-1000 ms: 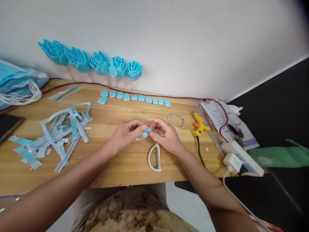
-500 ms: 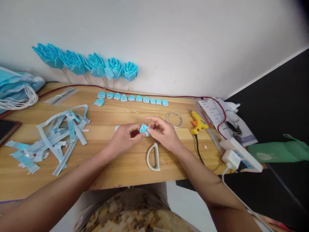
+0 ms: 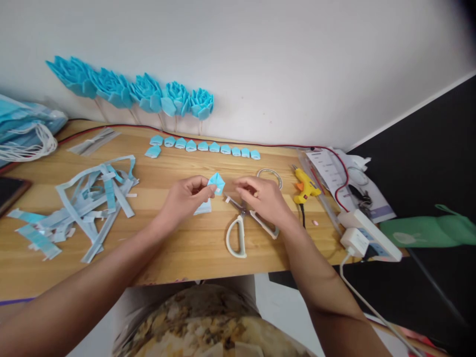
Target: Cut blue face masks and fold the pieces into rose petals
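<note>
My left hand (image 3: 186,198) pinches a small folded light-blue fabric piece (image 3: 217,182) between thumb and fingers, its creased side showing. Just right of it, apart from the piece, my right hand (image 3: 262,196) has loosely bent fingers with nothing visible in them. Under my right hand lie open scissors (image 3: 241,238) with white handles. A flat blue cut piece (image 3: 203,207) rests on the table by my left hand. Further back, several folded blue petals (image 3: 203,146) form a row, with another petal (image 3: 152,151) in front of its left end.
Several blue fabric flowers (image 3: 147,93) on sticks lean against the wall. Cut strips (image 3: 100,198) are heaped at left, near packed blue material (image 3: 26,124). A tape ring (image 3: 270,171), yellow glue gun (image 3: 305,186) and power strip (image 3: 372,238) lie at right; a red-black wire crosses the back.
My right hand has come off the folded piece and moved slightly right. My left hand has raised and turned the piece. More of the scissors and the flat piece now shows.
</note>
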### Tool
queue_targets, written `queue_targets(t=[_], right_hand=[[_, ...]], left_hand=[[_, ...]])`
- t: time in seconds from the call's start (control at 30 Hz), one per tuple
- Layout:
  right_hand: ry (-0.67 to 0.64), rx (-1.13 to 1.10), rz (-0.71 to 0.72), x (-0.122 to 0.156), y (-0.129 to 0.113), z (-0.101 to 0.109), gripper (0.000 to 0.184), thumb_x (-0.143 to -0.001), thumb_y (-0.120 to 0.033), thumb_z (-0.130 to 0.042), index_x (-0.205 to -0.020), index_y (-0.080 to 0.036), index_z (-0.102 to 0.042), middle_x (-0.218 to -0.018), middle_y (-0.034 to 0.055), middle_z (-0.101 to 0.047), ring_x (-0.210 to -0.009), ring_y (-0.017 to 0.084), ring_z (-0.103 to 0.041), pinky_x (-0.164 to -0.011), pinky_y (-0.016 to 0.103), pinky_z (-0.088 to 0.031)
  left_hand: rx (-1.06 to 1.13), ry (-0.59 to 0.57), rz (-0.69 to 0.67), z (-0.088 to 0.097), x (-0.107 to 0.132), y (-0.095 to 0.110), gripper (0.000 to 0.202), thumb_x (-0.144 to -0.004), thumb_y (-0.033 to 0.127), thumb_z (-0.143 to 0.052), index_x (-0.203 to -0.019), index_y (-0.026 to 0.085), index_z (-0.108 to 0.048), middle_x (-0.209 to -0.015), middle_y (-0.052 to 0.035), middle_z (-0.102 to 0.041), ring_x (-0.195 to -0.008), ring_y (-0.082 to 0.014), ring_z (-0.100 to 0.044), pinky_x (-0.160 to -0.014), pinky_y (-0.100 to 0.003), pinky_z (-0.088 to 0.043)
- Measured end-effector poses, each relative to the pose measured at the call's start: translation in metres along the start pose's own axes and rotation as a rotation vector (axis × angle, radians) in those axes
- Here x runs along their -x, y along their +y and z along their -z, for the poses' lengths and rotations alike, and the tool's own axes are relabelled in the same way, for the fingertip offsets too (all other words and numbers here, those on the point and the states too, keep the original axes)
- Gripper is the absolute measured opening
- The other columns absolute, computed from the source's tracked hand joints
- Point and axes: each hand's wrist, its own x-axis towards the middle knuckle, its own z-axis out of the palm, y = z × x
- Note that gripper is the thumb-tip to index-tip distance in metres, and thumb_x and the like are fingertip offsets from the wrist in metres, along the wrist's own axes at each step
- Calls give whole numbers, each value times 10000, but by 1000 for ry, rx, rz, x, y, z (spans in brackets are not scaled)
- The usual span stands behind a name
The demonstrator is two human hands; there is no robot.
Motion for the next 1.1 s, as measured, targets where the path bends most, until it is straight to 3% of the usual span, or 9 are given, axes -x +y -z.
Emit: queue_targets(t=[0.1,0.17,0.3,0.47,0.73,0.93,1.1], right_hand=[[-163,192,51,1,-1,6,61,-864,-245,-619,-861,-191,-646,-820,-1,-680,-720,130,-609,-641,246,-395],[-222,270,79,2,-2,4,84,-845,-253,-646,-893,-186,-630,-851,11,-671,-749,140,-602,-637,246,-374],[-244,414,129,3,-4,-7,135,-840,-198,-633,-973,-177,-618,-904,41,-667,-810,165,-595,-639,256,-352],[-223,489,144,3,-5,-16,102,-901,-207,-544,-940,-175,-633,-875,46,-670,-813,168,-592,-636,268,-339],[-229,342,53,0,-2,-18,146,-895,-160,-501,-894,-174,-646,-890,47,-689,-778,152,-608,-671,254,-376],[-148,223,-49,-1,7,-26,112,-851,-174,-545,-781,-179,-632,-772,15,-684,-652,124,-572,-608,235,-354],[-130,155,-130,-4,10,-27,90,-849,-204,-556,-803,-181,-631,-726,10,-680,-617,123,-574,-588,231,-350]], left_hand=[[-3,1,-13,0,0,0,273,-780,412,-618,-685,156,-603,-618,6,-565,-531,-93,-425,-497,-222,-308],[-5,4,-21,0,1,1,276,-787,412,-612,-683,157,-601,-621,4,-569,-537,-95,-431,-503,-224,-315],[3,8,-26,-1,2,2,275,-787,405,-614,-675,154,-597,-618,4,-566,-543,-95,-432,-512,-224,-326],[6,-3,-33,-1,1,1,272,-789,400,-608,-679,152,-593,-621,7,-565,-540,-89,-423,-509,-218,-323],[13,-17,-46,-1,1,-1,277,-785,406,-597,-683,149,-591,-623,8,-569,-529,-83,-410,-501,-216,-313],[38,-23,-22,-2,0,0,282,-767,417,-606,-685,147,-594,-627,7,-575,-532,-82,-424,-504,-211,-327],[58,-74,-1,-4,2,1,269,-751,407,-619,-680,150,-587,-624,12,-579,-529,-80,-447,-508,-205,-353]])
